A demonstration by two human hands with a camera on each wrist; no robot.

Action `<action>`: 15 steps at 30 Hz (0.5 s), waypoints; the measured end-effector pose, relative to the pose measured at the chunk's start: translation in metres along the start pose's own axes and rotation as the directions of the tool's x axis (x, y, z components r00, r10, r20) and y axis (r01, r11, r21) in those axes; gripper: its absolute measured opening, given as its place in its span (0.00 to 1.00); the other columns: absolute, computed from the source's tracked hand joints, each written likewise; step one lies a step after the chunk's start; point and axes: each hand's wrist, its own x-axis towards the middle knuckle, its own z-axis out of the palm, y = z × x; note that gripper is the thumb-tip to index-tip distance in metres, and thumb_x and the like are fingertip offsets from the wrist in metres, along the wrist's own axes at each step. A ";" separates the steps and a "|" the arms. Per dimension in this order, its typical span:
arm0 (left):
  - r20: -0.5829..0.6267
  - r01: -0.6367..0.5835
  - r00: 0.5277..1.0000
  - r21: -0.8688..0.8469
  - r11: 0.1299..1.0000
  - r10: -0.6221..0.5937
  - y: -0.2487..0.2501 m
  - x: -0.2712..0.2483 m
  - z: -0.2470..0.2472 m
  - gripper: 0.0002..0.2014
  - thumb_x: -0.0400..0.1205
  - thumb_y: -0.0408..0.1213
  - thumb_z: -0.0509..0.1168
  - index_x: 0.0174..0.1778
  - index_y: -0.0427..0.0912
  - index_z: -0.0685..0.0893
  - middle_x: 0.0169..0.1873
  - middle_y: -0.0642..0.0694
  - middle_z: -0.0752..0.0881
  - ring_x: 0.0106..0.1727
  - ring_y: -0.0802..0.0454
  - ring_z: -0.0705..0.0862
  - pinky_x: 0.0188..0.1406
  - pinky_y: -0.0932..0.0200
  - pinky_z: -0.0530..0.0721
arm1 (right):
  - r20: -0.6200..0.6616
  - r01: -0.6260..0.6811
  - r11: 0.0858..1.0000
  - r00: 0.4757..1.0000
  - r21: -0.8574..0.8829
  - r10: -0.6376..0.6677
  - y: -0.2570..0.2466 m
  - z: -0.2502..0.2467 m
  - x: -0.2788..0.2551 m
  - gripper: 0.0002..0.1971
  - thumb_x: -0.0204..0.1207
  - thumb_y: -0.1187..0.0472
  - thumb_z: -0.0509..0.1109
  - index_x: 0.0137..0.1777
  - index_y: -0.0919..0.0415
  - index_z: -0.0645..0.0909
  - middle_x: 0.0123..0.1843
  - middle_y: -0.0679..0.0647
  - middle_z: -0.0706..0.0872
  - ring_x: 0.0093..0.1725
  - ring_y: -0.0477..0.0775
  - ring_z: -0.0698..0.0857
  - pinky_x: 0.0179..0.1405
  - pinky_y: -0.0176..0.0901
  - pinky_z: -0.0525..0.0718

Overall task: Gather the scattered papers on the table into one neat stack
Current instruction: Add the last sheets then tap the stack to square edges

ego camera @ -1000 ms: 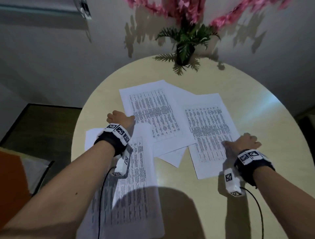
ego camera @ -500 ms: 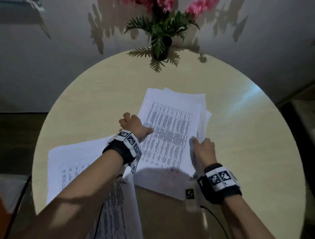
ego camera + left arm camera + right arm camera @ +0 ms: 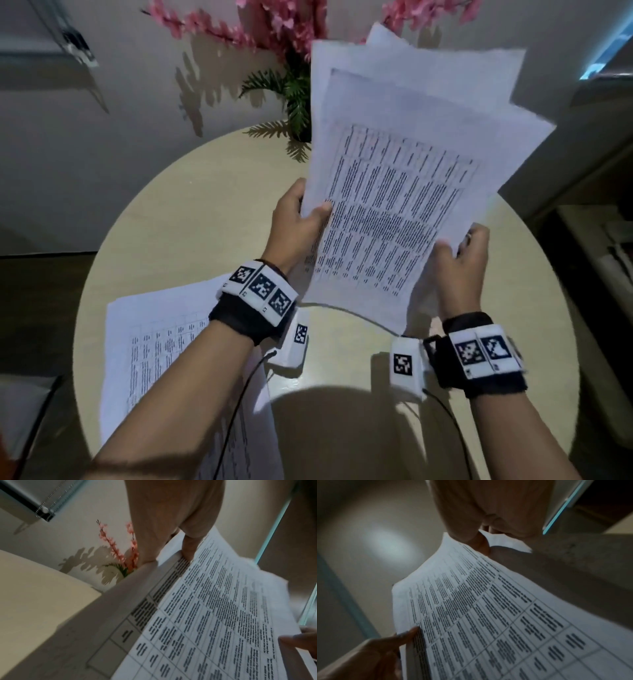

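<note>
Head view: left hand [image 3: 296, 222] and right hand [image 3: 460, 260] pinch the fanned sheaf of papers [image 3: 404, 192] by its side edges above the table [image 3: 191, 212]; light, floppy, slippery, best gripped low.

A dim room in a home or small office: a round pale wooden bench [image 3: 212, 192] stands against a plain white wall [image 3: 102, 144], with a dark vase of pink artificial blossoms and green fern leaves [image 3: 291, 92] at upper centre, and printed table sheets [image 3: 394, 219].
</note>
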 end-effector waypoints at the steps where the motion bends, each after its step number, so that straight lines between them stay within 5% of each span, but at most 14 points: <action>1: -0.014 -0.040 0.999 -0.069 0.997 0.039 0.011 -0.006 -0.003 0.10 0.80 0.26 0.63 0.52 0.45 0.78 0.45 0.51 0.85 0.43 0.67 0.85 0.45 0.69 0.85 | -0.004 0.083 0.995 0.997 0.056 -0.083 -0.011 -0.004 -0.003 0.12 0.78 0.74 0.57 0.53 0.56 0.62 0.47 0.49 0.73 0.47 0.46 0.74 0.47 0.27 0.74; 3: -0.027 -0.070 0.997 -0.145 0.987 0.066 0.024 -0.018 -0.011 0.10 0.78 0.28 0.66 0.49 0.49 0.78 0.46 0.55 0.85 0.42 0.72 0.85 0.44 0.73 0.84 | 0.012 0.134 0.979 0.990 0.154 -0.137 -0.026 -0.012 -0.014 0.17 0.77 0.74 0.58 0.55 0.52 0.62 0.49 0.43 0.78 0.49 0.37 0.81 0.55 0.35 0.79; 5: -0.072 -0.045 0.997 -0.195 0.980 0.031 0.028 -0.032 -0.019 0.12 0.75 0.33 0.71 0.48 0.52 0.78 0.46 0.55 0.86 0.44 0.69 0.86 0.45 0.72 0.84 | 0.041 0.135 0.977 0.989 0.163 -0.143 -0.026 -0.016 -0.030 0.21 0.75 0.78 0.59 0.58 0.53 0.60 0.53 0.47 0.77 0.48 0.27 0.80 0.54 0.26 0.79; 8: -0.116 0.002 0.993 -0.210 0.978 -0.027 0.025 -0.050 -0.025 0.19 0.69 0.37 0.76 0.52 0.47 0.77 0.47 0.54 0.86 0.45 0.66 0.86 0.46 0.70 0.86 | 0.098 0.081 0.973 0.990 0.217 -0.105 -0.023 -0.014 -0.054 0.25 0.73 0.83 0.56 0.54 0.50 0.60 0.56 0.51 0.75 0.51 0.33 0.78 0.60 0.28 0.77; 11: -0.133 0.075 0.986 -0.191 0.979 -0.102 0.026 -0.063 -0.022 0.23 0.73 0.28 0.72 0.63 0.39 0.74 0.50 0.51 0.85 0.47 0.65 0.84 0.48 0.71 0.85 | 0.116 0.053 0.971 0.990 0.235 -0.082 -0.027 -0.010 -0.063 0.25 0.71 0.86 0.52 0.54 0.54 0.58 0.48 0.44 0.74 0.47 0.35 0.76 0.43 0.13 0.76; 15: -0.160 0.103 0.980 -0.089 0.991 -0.117 0.037 -0.082 -0.023 0.16 0.79 0.27 0.64 0.63 0.36 0.76 0.57 0.42 0.84 0.57 0.47 0.83 0.68 0.42 0.80 | 0.097 0.134 0.964 0.982 0.231 -0.159 -0.044 -0.010 -0.070 0.19 0.76 0.80 0.51 0.57 0.56 0.57 0.47 0.37 0.72 0.41 0.27 0.79 0.40 0.15 0.75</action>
